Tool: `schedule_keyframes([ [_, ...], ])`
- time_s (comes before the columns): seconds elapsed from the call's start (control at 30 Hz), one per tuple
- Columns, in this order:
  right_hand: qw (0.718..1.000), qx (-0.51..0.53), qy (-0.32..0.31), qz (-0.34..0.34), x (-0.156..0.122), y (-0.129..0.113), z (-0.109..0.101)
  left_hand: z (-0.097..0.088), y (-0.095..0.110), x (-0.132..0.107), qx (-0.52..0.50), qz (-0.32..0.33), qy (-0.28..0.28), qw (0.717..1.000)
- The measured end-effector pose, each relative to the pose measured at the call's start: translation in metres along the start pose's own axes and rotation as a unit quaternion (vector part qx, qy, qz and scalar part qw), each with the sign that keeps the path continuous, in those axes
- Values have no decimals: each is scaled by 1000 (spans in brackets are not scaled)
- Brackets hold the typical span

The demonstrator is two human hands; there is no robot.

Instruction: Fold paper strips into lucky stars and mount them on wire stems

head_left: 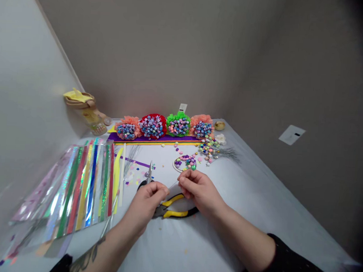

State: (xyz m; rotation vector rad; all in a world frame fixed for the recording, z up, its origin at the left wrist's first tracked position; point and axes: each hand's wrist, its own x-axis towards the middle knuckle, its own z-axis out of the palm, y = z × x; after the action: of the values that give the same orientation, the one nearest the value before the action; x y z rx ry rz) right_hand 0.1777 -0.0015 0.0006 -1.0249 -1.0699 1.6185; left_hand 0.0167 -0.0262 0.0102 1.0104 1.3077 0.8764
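The left hand (146, 203) is closed around what looks like the black loop of a pair of small scissors (149, 173), whose steel blades stand upright just above the fingers. The right hand (198, 189) is pinched together on a pale strip (174, 189), too blurred to identify, and holds it toward the blades, apparently to keep the work within easy reach of both hands. Yellow-and-black pliers (177, 207) lie directly beneath the hands on the white tabletop (257, 201), handy for use. At 9 o'clock from the hands, holographic foil strips (87, 184) fan out in a row. Paper-star bouquets (165, 126) line up at 12 o'clock, a star-filled hoop (184, 162) sits near 1 o'clock, and silver wire stems (226, 153) lie beyond it toward 2 o'clock.
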Motion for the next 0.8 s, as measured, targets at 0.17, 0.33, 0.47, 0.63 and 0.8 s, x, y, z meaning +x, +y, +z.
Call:
schedule_keyframes([
  [0.17, 1000, 7, 20, -6, 1, 2, -2, 1, 1, -1, -3, 6, -15, 1000],
  [0.33, 1000, 18, 12, -20, 0, 4, 0, 1, 2, -2, 8, 14, -11, 1000],
  [0.47, 999, -16, -27, -35, -1, -2, 5, 1, 2, -4, 84, 73, -14, 994],
  [0.63, 957, -137, 145, -209, 13, -26, -46, -8, -1, -5, 231, 266, 43, 935],
  [0.8, 700, -541, 384, -264, 46, -33, -135, -5, 17, -39, 340, 464, -35, 817],
])
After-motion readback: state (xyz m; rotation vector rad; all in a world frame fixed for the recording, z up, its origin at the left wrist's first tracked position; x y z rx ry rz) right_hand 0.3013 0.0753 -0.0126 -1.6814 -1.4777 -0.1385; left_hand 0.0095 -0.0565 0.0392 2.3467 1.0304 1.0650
